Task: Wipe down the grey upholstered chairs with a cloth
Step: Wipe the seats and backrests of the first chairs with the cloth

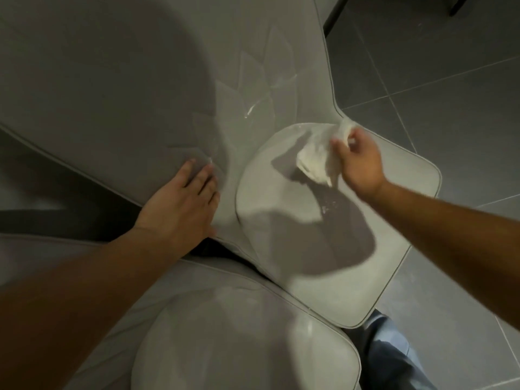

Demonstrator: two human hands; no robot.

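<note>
the right hand (358, 161) pinches a crumpled white cloth (316, 160) between thumb and curled fingers, and the cloth hangs down onto the back part of the chair seat (309, 277), close to where the seat meets the chair back (112, 80). the left hand (183, 204) lies flat with fingers straight and a little spread, pressing on the lower edge of the back, holding nothing. the cloth looks thin, limp and very light; it folds on itself and will drag and bunch if held by one corner, so a fuller grip with more of it gathered under the palm would likely spread the wiping face better. the padding looks soft and should give under pressure, with raised seams (253, 68) where dirt may sit. a second chair (239, 333) stands just beside, above a tiled floor (450, 80).
</note>
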